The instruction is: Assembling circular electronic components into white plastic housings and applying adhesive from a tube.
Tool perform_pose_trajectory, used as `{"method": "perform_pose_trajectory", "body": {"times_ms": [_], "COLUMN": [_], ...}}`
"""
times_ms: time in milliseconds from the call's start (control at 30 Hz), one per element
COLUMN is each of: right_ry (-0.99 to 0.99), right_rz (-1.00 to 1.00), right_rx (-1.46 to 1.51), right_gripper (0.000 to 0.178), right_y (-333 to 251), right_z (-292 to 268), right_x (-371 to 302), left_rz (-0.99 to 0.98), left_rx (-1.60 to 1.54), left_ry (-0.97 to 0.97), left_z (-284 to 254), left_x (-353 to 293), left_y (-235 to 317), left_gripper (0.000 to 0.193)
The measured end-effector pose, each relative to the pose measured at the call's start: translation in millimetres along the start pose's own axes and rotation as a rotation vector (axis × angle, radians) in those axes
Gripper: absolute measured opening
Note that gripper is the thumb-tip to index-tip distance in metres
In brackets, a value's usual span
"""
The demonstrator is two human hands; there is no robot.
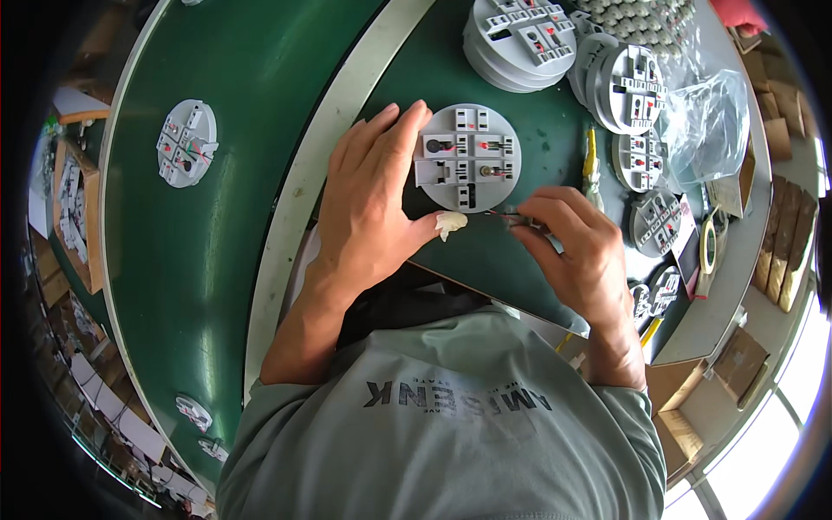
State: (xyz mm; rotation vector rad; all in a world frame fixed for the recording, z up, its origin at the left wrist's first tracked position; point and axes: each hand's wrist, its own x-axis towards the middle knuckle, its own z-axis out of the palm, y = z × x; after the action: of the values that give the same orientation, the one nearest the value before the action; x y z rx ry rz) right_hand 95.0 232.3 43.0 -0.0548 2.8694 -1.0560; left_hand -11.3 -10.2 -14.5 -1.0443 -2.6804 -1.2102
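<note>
A round light-grey plastic base point(469, 201) lies on the green work surface in front of me. On its face are slotted mounts, a black round part and small red and brass-coloured pieces. My left hand point(368, 204) is at its left edge with the fingers stretched out and the thumb below; white tape wraps the thumb tip. Close to the lower right rim, my right hand point(576, 238) is closed in a pinch. A thin, small piece with a hint of red shows at its fingertips, too small to name.
Stacked round bases point(520, 74) stand at the back, with more assembled bases point(656, 223) along the right. A yellow-handled tool point(591, 156), a clear plastic bag point(706, 130) and a tape roll point(708, 247) lie there too. Left is a green conveyor belt point(217, 286) carrying another base point(186, 144).
</note>
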Motion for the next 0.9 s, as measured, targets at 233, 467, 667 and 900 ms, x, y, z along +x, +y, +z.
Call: {"method": "perform_pose_trajectory", "body": {"times_ms": [233, 467, 667, 900], "right_ry": [-0.02, -0.093, -0.085, 0.141], "right_rz": [-0.261, -0.243, -0.264, -0.35], "right_rx": [-0.199, 0.045, 0.043, 0.028], "right_gripper": [0.022, 0.024, 0.022, 0.019], "right_y": [-48, -46, -50, -40], "right_z": [11, 18, 24, 49], "right_x": [81, 105, 107, 103], "left_rz": [-0.01, -0.028, 0.0, 0.01], "left_rx": [0.113, 0.117, 0.07, 0.075], "left_ry": [-0.041, -0.081, -0.04, -0.056], "left_z": [-19, -28, -28, -33], "left_x": [15, 22, 24, 31], "left_y": [-10, -18, -28, -31], "left_gripper": [0.113, 0.111, 0.112, 0.113]}}
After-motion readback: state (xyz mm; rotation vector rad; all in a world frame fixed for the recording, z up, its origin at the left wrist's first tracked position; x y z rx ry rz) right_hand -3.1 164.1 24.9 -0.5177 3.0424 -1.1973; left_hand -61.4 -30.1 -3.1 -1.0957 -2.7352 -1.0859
